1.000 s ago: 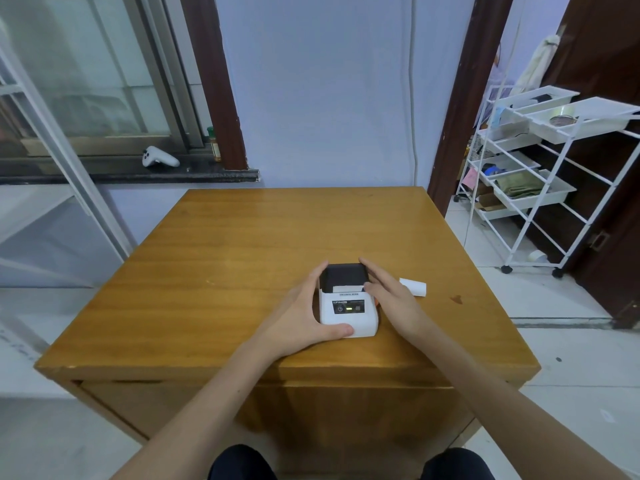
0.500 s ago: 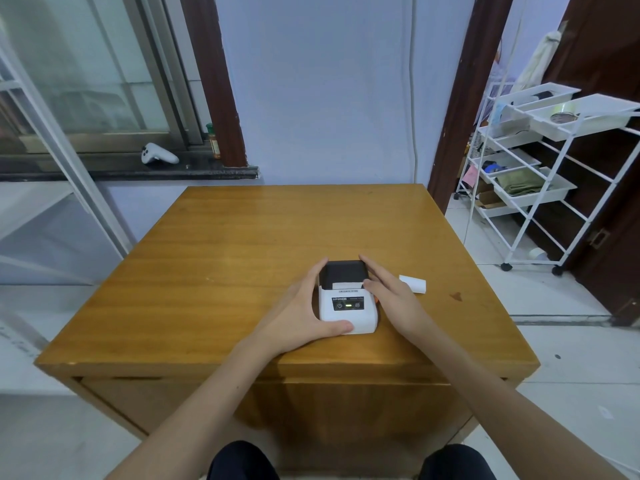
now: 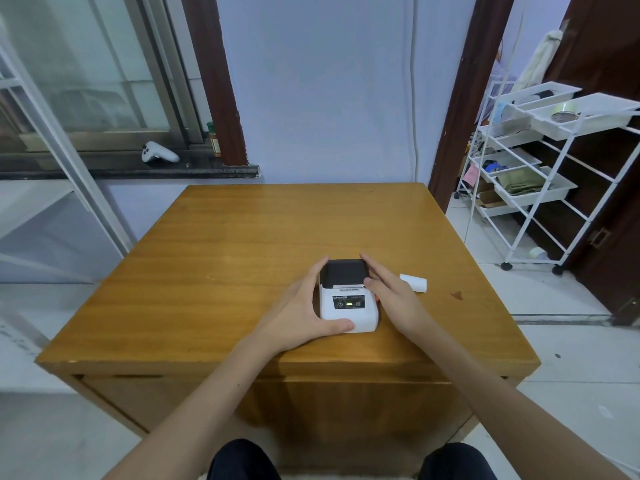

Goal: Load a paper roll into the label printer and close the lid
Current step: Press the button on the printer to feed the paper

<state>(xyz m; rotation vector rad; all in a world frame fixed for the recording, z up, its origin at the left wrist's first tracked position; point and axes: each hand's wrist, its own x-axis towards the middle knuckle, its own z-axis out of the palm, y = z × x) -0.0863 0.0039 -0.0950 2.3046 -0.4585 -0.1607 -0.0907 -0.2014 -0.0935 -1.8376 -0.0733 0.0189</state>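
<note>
A small white label printer [image 3: 348, 304] with a black lid stands near the front of the wooden table [image 3: 242, 244]; its lid is down and a green light shows on its front panel. My left hand [image 3: 304, 310] wraps its left side, thumb on the front corner. My right hand [image 3: 391, 296] rests against its right side, fingers along the lid's edge. A white paper roll [image 3: 414, 282] lies on the table just right of my right hand.
A white wire trolley [image 3: 540, 174] with trays stands on the floor to the right. A white controller [image 3: 157, 153] and a small bottle [image 3: 214, 138] sit on the window sill behind the table. My knees show below the front edge.
Both hands stay on the printer; the view has shifted slightly. Nothing else has moved.
</note>
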